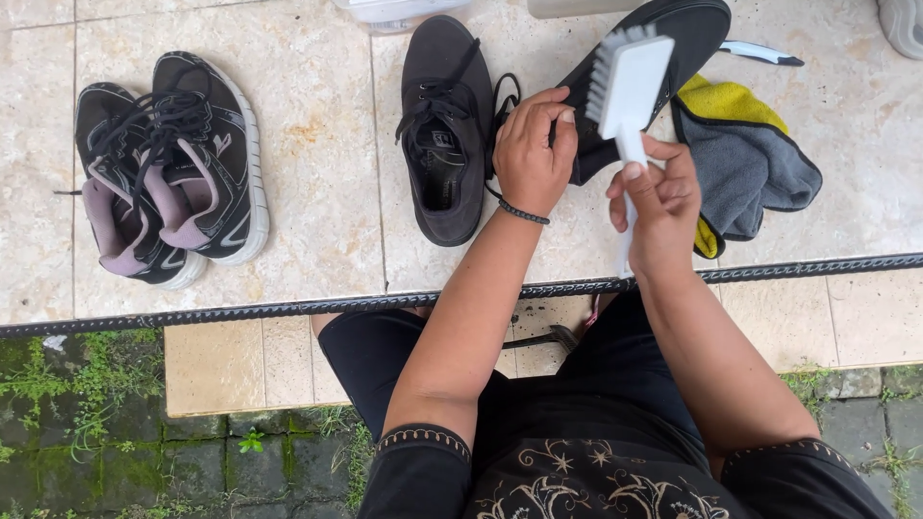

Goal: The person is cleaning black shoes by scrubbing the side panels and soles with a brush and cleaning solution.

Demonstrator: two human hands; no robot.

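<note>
Beige floor tiles (317,144) are carrying everything: a pair of black trainers (168,168) is lying far left, a dark shoe (444,130) near the middle. The left hand (532,154) is gripping a second dark shoe (673,43), tilted sole-up, while the right hand (659,197) is pinching a white brush (630,91) against it. A grey-and-yellow cloth (745,159) is resting just right.

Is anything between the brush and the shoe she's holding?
Nothing visible. The right hand holds the white brush right against the black shoe, which the left hand grips.
</note>
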